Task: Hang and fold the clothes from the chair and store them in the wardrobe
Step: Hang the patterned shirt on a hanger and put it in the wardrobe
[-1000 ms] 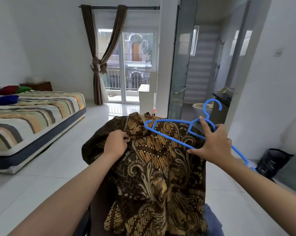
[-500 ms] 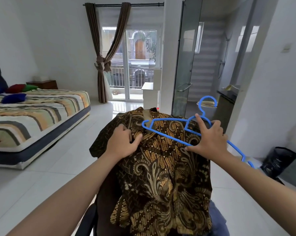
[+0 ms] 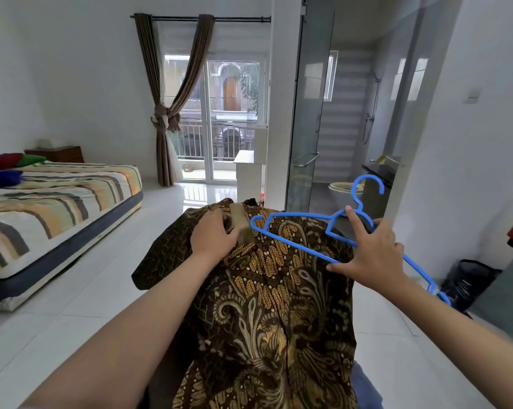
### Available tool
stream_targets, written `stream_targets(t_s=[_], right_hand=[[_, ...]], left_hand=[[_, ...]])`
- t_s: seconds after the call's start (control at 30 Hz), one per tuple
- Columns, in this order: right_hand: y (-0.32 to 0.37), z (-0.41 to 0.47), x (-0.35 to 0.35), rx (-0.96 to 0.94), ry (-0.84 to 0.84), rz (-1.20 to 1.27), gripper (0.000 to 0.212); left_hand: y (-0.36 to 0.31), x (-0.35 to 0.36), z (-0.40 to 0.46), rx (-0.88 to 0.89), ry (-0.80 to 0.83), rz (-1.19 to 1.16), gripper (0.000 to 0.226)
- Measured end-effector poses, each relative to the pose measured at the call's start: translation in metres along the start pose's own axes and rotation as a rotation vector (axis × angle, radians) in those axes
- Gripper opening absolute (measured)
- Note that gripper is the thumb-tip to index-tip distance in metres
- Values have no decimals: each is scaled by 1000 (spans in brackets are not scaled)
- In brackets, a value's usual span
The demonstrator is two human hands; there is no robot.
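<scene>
Brown and gold batik-patterned shirt (image 3: 278,290); bright blue hanger (image 3: 293,240) at two o'clock; striped cream, orange and grey bed (image 3: 57,196) at nine o'clock.

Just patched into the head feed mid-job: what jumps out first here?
Front and centre, a brown and gold batik shirt is draped over something. The left hand presses its collar while the right hand holds a bright blue hanger over it. A striped bed lies at far left.
</scene>
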State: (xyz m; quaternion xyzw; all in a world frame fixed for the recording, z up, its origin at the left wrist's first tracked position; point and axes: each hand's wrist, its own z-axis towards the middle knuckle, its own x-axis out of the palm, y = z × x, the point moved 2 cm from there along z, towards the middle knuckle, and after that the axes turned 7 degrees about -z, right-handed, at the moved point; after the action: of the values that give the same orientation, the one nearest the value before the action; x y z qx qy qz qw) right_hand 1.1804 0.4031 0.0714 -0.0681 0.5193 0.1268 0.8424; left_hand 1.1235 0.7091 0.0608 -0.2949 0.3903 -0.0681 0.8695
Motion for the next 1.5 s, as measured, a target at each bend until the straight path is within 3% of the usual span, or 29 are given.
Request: stream_targets(t_s=[0.3, 0.4, 0.5, 0.6, 0.8, 1.07, 1.33, 1.5], right_hand=[[10, 2, 5, -49, 3, 23, 125], [18, 5, 3, -71, 1, 9, 125], [28, 6, -3, -93, -19, -7, 125], [38, 6, -12, -135, -54, -32, 125], [62, 3, -40, -217, -184, -23, 126], [93, -3, -96, -328, -493, 38, 120], [89, -2, -148, -234, -656, 178, 115], [81, -6, -170, -174, -726, 211, 116]], left_hand=[[-5, -19, -5, -25, 30, -105, 14], [-8, -28, -9, -27, 111, -121, 26], [-4, -38, -6, -46, 234, 46, 47], [-3, -54, -7, -37, 314, 166, 53], [-27, -106, -17, 97, 219, 45, 56], [-82, -167, -44, 427, 171, -22, 55], [-123, -200, -64, 612, 202, -77, 55], [-134, -211, -65, 652, 101, -177, 44]])
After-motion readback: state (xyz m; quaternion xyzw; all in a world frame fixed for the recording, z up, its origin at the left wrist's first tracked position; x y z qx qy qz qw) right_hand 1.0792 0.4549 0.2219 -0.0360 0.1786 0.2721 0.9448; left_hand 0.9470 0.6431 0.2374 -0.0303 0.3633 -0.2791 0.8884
